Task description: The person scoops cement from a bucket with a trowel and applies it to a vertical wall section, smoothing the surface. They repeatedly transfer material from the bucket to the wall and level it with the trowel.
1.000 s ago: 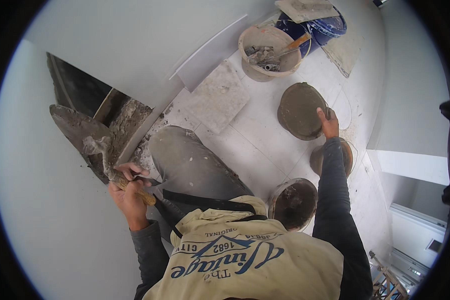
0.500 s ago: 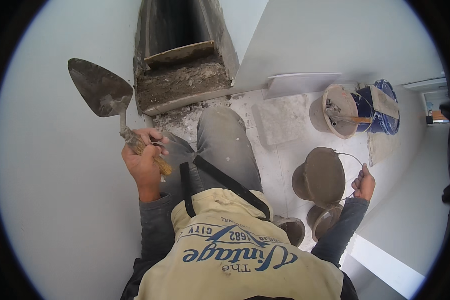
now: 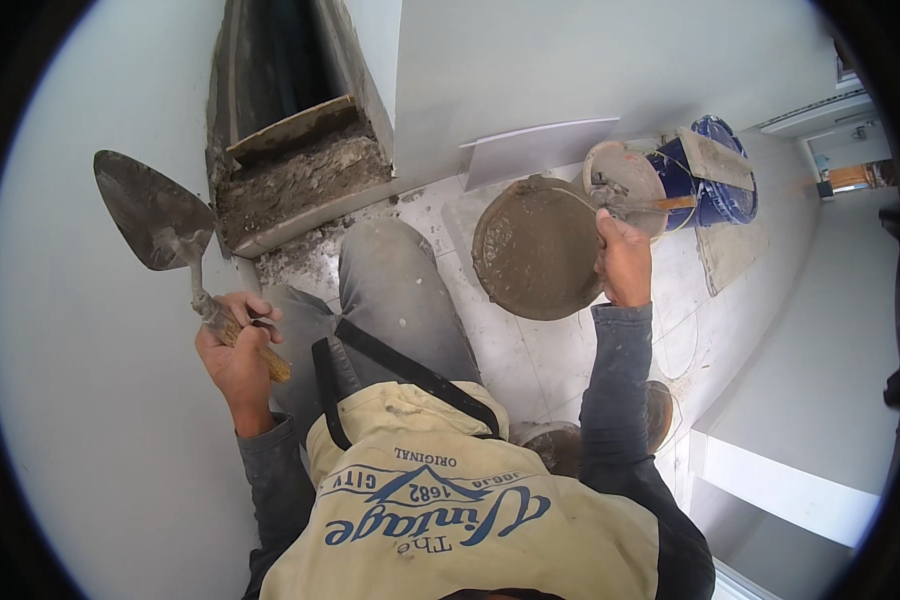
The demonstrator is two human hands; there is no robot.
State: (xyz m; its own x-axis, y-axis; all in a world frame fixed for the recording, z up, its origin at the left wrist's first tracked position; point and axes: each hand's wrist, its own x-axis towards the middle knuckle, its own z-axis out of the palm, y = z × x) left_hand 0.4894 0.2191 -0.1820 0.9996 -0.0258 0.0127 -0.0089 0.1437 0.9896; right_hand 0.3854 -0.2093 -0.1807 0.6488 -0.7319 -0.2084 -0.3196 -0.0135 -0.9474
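Note:
My left hand (image 3: 238, 362) is closed round the wooden handle of a trowel (image 3: 155, 212). Its broad, mortar-stained blade points up and to the left, in front of the pale wall. On the right, my right hand (image 3: 625, 262) is closed at the right side of a bucket (image 3: 478, 262) and grips its wire handle, most of which the fingers hide. Wet grey-brown mortar (image 3: 538, 245) fills this bucket close to its rim. Whether its base touches the floor, I cannot tell.
Ahead lies an opening with a rubble-covered sill (image 3: 305, 175) and a board (image 3: 290, 130) across it. A tool-filled bucket (image 3: 625, 165) and a blue bucket (image 3: 722, 195) stand at the back right. More buckets (image 3: 550, 447) sit beside me, partly behind my right arm. A white panel (image 3: 535, 150) leans on the wall.
My right hand has brought the mortar bucket forward and left, away from the buckets beside me and nearer the back wall. The trowel stays in my left hand; the view has turned slightly right.

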